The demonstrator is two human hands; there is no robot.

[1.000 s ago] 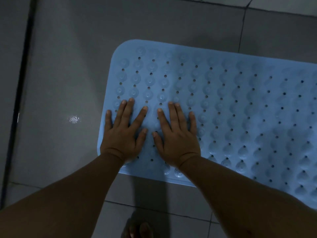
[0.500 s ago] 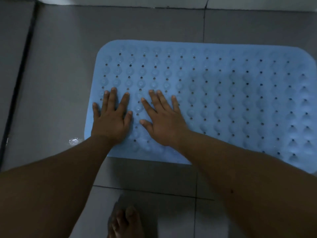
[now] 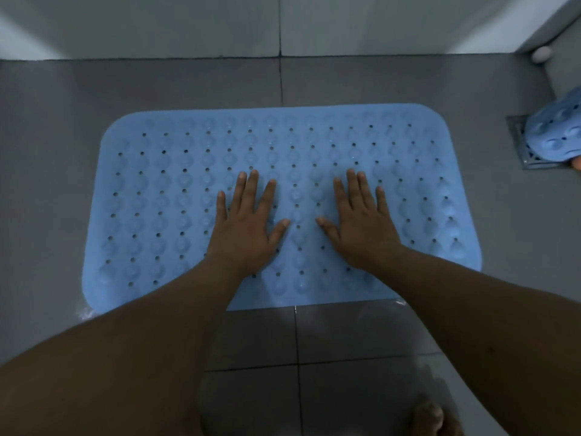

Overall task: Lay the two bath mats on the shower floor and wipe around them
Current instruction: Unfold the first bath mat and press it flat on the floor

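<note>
A light blue bath mat [image 3: 163,196] with rows of holes and bumps lies flat on the grey tiled shower floor [image 3: 50,146]. My left hand [image 3: 248,225] presses flat on the mat's middle, fingers straight and spread. My right hand [image 3: 361,225] presses flat beside it, a little to the right, fingers also straight. A second blue mat [image 3: 556,136] shows at the right edge, bunched up and partly over the floor drain [image 3: 518,143]; most of it is out of view.
The white tiled wall [image 3: 188,23] runs along the far side of the floor. A small white round object [image 3: 541,54] sits in the far right corner. My bare foot [image 3: 430,416] stands on the tiles near the bottom right. Water glistens by the mat's near left corner [image 3: 86,313].
Both hands have slid from the mat's left end to its middle and spread apart. The view has pulled back, so the whole mat, the wall and the second mat now show.
</note>
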